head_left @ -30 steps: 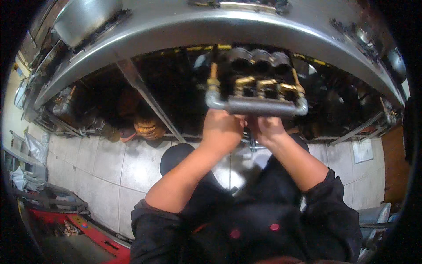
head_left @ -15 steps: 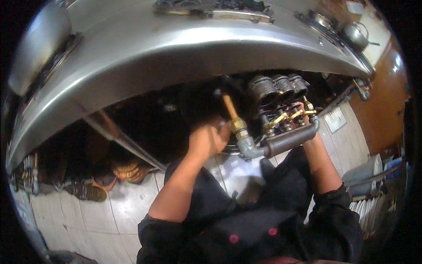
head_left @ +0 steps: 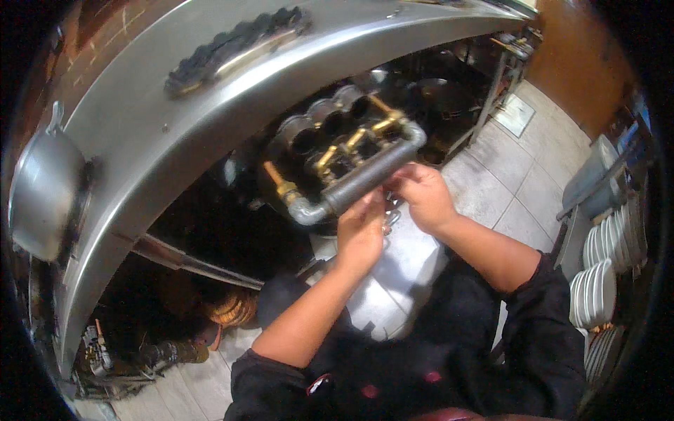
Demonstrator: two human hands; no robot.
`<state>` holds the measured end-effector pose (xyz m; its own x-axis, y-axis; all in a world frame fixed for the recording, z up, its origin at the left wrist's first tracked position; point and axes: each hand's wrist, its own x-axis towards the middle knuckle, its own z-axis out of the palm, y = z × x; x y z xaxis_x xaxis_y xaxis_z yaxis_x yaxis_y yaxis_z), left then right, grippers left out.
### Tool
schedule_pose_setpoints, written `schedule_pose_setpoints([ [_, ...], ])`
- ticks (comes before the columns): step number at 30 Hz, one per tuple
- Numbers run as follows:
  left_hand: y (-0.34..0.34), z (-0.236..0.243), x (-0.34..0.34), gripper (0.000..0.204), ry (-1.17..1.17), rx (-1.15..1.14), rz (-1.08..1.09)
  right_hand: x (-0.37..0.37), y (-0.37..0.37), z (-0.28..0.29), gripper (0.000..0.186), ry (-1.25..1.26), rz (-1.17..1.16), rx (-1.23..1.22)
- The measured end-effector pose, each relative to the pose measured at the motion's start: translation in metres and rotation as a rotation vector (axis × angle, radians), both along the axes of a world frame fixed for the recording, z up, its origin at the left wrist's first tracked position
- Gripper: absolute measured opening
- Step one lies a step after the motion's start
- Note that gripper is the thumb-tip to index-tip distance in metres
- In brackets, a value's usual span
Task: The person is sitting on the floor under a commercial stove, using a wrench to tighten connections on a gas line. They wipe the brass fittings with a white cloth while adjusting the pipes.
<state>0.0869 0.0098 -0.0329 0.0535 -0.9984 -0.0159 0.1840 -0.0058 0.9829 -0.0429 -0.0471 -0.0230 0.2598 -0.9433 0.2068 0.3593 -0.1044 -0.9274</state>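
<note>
A gas pipe manifold (head_left: pixel 372 175) juts out below the steel stove front, a dark thick pipe with grey elbows at both ends. Brass valves (head_left: pixel 358 137) line its top, with black round burner tubes (head_left: pixel 321 119) behind them. My left hand (head_left: pixel 361 228) is just under the pipe, fingers curled up towards it and fingertips partly hidden. Beside it, my right hand (head_left: pixel 425 196) has its fingers bent and pressed together close to the pipe's underside. A small shiny metal piece (head_left: pixel 394 217) shows between the hands. What the fingers hold cannot be made out.
The steel stove edge (head_left: pixel 232 95) curves above my hands, with a black grate (head_left: pixel 239 49) on top. A large metal pot (head_left: pixel 49 193) stands at left. White plates (head_left: pixel 593 291) are stacked on a rack at right, near a grey bin (head_left: pixel 593 172).
The view has turned and shifted, so the manifold appears further left and more tilted. My right hand has come out from behind it, and both hands are now close together underneath.
</note>
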Motion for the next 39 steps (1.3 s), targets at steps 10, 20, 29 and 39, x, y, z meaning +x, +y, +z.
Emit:
schedule_pose_setpoints([
  [10,0.015,0.018,-0.028,0.027,0.648,-0.173,0.197,0.010,0.057,0.009,0.016,0.289,-0.251,-0.406],
  [20,0.019,0.019,-0.017,0.027,0.877,-0.207,0.123,0.034,0.089,-0.003,0.026,0.663,-0.507,-0.407],
  [29,-0.002,-0.003,0.033,0.028,0.527,-0.041,0.218,0.016,0.087,0.030,0.013,0.388,-0.129,0.291],
  [39,-0.086,-0.004,0.134,0.034,-0.326,-0.220,0.425,-0.008,0.076,0.118,0.013,0.570,-0.273,-0.531],
])
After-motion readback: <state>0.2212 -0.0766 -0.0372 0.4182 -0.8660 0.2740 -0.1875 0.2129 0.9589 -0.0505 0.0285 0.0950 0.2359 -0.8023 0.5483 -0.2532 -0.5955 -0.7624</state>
